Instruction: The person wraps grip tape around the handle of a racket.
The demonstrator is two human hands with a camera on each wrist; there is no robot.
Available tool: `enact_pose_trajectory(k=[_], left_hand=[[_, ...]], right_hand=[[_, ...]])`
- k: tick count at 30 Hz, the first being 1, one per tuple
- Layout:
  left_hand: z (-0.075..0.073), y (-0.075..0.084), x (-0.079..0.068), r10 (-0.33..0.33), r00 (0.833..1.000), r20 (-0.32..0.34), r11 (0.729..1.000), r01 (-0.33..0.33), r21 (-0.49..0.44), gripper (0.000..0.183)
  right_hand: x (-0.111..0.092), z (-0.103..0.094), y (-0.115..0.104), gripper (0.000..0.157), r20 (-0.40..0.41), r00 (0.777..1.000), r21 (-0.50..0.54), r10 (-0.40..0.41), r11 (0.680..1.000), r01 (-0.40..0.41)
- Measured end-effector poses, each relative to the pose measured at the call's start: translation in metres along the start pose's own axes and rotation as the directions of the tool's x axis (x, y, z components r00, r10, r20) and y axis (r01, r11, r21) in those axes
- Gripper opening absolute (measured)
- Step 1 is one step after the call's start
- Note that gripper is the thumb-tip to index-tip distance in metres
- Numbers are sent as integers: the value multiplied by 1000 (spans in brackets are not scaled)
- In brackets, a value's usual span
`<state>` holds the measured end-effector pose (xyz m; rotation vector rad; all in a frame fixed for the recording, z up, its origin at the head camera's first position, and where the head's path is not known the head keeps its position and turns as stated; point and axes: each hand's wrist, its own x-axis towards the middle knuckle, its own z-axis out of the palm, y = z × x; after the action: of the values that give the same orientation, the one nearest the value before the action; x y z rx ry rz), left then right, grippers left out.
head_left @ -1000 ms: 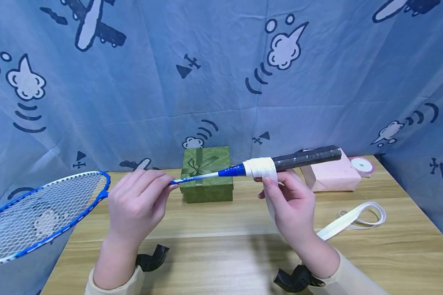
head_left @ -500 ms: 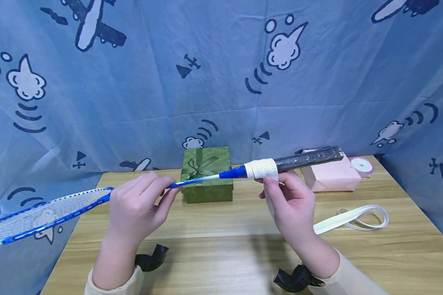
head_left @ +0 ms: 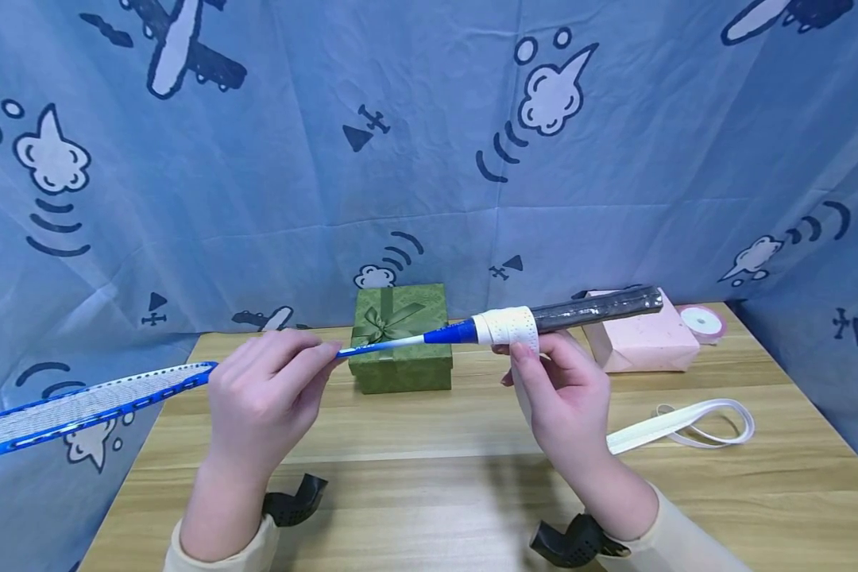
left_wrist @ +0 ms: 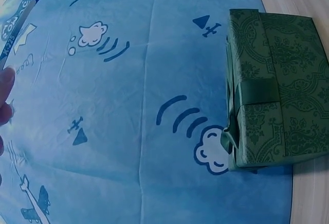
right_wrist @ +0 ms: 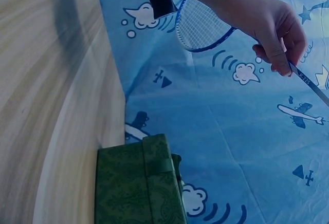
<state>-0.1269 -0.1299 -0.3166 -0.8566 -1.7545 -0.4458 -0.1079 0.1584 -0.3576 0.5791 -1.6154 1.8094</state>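
Note:
A blue and white badminton racket is held level above the table, its strung head at the left, seen nearly edge-on. My left hand pinches the thin shaft between thumb and fingers; the right wrist view shows this left hand on the shaft as well. White perforated grip tape wraps the handle's start beside the blue cone. The rest of the black handle is bare. Below the handle my right hand pinches the tape between thumb and fingers. In the left wrist view, only fingertips show.
A green gift box with a bow stands at the back centre. Behind the handle sits a pink box, next to a white tape roll. The loose tape end loops over the wooden table. A blue patterned curtain hangs behind.
The racket has rolled about its shaft, its head turning from face-on to nearly edge-on. My left fingers rolled forward, then drew back. The loose tape shifted slightly right; my right hand barely moved.

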Motion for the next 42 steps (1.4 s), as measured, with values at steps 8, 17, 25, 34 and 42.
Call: enact_pose_trajectory(k=[8, 17, 25, 34, 42], left_hand=[[3, 0, -1, -65, 996, -68, 997, 67, 25, 4], [2, 0, -1, -74, 996, -42, 997, 74, 8, 4], [-1, -1, -2, -91, 996, -3, 996, 91, 18, 19], [0, 0, -1, -50, 999, -9, 999, 50, 6, 16], [0, 0, -1, 1, 1000, -1, 1000, -1, 31, 28]], right_hand=[[0, 1, 1, 7, 14, 1000, 10, -17, 1000, 17], [1, 0, 1, 9, 12, 1000, -3, -11, 1000, 12], [2, 2, 2, 12, 15, 1000, 22, -20, 1000, 20], [2, 0, 1, 9, -1, 1000, 23, 5, 1000, -5], [2, 1, 0, 13, -14, 1000, 30, 7, 1000, -7]])
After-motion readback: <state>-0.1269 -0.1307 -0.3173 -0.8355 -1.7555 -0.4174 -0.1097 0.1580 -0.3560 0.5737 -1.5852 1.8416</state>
